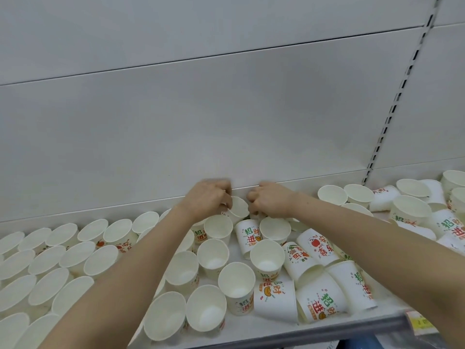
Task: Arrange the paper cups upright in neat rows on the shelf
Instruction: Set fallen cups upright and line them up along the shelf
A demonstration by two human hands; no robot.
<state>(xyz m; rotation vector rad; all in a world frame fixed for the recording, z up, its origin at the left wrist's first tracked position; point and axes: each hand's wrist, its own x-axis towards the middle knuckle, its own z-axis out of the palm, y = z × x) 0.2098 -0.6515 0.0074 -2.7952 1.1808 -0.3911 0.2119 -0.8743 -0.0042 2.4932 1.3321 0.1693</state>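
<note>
i see both arms reaching to the back of the white shelf (251,333). my left hand (208,197) grips the rim of a tilted paper cup (237,210) near the back panel (201,122), and my right hand (270,200) sits curled just beside it; i can't tell what it pinches. upright cups (63,258) stand in rows on the left, while overturned printed cups (319,301) lie jumbled on the right.
</note>
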